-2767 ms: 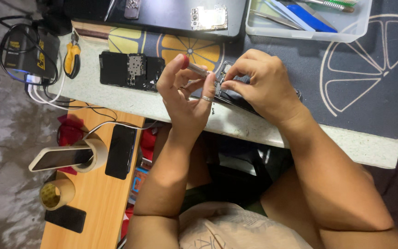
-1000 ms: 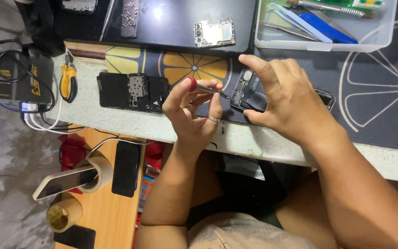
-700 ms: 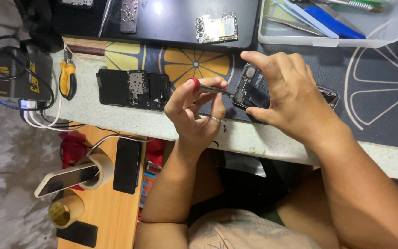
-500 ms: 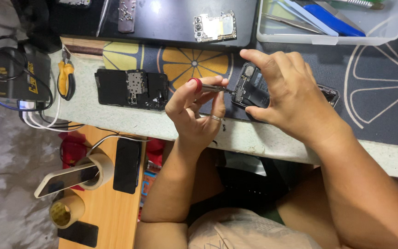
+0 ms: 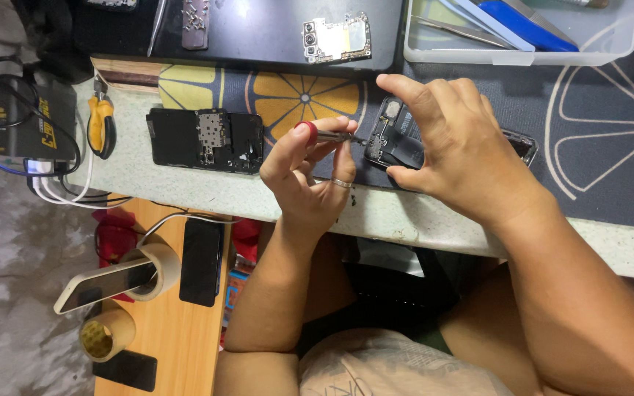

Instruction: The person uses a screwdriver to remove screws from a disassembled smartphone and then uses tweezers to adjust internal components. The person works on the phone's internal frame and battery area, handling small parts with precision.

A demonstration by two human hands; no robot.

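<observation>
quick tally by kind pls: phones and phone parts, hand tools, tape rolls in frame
Phones or phone bodies: 5 – opened phone under the right hand, opened phone body, black phone, propped phone, dark phone
Loose circuit board: 1
Hand tools: 2 – screwdriver in the left hand, yellow-handled pliers
Tape rolls: 2
Total: 10

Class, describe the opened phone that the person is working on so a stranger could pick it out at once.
Start at the dark mat with the orange-slice print on the pale worktop. The opened phone lies near its front edge, steadied by the right hand, with the left hand's red-capped screwdriver pointing into it. The other opened phone, further left, lies untouched.
</observation>
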